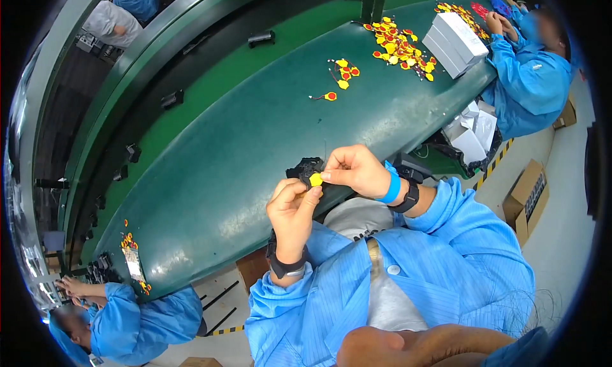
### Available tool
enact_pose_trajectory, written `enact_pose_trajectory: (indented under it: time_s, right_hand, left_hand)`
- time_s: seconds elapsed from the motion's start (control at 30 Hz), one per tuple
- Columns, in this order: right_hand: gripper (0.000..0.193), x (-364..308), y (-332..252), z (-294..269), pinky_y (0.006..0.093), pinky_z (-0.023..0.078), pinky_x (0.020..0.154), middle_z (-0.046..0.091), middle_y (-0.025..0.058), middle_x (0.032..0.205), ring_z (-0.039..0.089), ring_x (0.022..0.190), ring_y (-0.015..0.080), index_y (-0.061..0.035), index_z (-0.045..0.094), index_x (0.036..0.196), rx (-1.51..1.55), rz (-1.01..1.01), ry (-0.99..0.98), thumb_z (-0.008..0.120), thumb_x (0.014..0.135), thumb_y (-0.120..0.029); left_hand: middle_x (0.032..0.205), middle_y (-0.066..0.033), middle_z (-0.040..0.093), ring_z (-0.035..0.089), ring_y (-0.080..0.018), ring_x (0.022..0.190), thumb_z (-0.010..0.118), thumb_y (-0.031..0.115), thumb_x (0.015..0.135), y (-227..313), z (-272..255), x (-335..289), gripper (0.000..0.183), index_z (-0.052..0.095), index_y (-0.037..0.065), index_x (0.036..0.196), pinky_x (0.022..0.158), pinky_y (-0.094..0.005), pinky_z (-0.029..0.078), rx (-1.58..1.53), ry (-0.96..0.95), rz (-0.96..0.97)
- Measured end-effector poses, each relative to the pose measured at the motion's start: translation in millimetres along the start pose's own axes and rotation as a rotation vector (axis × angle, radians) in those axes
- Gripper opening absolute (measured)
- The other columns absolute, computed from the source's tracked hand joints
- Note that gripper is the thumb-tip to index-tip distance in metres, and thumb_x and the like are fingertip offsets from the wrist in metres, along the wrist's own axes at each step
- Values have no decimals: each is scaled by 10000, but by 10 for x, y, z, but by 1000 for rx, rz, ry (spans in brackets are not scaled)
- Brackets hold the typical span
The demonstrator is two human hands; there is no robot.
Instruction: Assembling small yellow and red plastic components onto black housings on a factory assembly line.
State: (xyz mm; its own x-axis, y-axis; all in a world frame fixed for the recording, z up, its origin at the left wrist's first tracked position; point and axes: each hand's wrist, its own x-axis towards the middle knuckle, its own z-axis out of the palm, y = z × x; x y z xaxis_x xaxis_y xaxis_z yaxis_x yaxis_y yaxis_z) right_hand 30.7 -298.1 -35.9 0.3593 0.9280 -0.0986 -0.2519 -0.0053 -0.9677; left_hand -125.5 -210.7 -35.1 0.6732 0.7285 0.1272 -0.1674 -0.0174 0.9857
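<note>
A small yellow six-sided piece (315, 179) is pinched between my two hands above the near edge of the green table. My left hand (291, 208) closes thumb and fingers at its lower edge. From the right, my right hand (354, 171) grips its side with thumb and forefinger. Just behind the piece is a black part (305, 167) of uneven shape. I cannot tell whether this part rests on the table or is partly held by my left fingers.
Beyond my hands lie a few yellow-and-red pieces with wires (344, 72), then a larger pile (398, 45) beside white boxes (454, 43). Co-workers in blue sit at right (532, 80) and lower left (140, 322). Black parts (261, 39) stand on the green conveyor (217, 71).
</note>
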Motion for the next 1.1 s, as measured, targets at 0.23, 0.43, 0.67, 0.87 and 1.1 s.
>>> enact_pose_trajectory:
  time_s: [0.23,0.43,0.67,0.87,1.1]
  right_hand:
    - [161,36,77,6,215,422,555,582,-5,663,514,641,47,-2,594,720,-3,25,14,692,833,-62]
    - [177,43,22,22,214,468,618,612,23,827,535,695,49,-1,577,950,-53,-44,2,691,834,-73]
    - [215,116,9,-14,226,504,677,533,98,1136,581,781,100,-2,574,964,56,27,-158,703,794,-23]
    - [158,140,-12,-18,241,500,666,537,107,1117,573,736,92,-11,581,820,-34,-70,-130,725,756,-20]
    - [147,196,-43,-57,213,494,615,512,99,1131,554,739,88,-14,561,829,-12,-94,-102,698,784,12]
  left_hand:
    - [901,-58,523,617,-132,715,663,-103,795,6,-28,18,106,578,-69,850,629,-229,521,64,0,-6]
    - [873,-49,515,533,-67,701,686,-83,781,-13,-20,33,109,578,-67,784,589,-182,435,4,46,-23]
    - [874,-58,542,594,-113,721,662,-97,775,-16,-10,-12,92,581,-55,785,621,-215,482,140,-7,-20]
    - [817,-54,554,527,-69,624,692,-84,740,129,46,38,107,591,-51,751,538,-183,414,289,-2,104]
    - [805,-51,553,542,-95,646,681,-98,729,63,-6,184,105,589,-48,732,560,-202,432,178,-66,14]
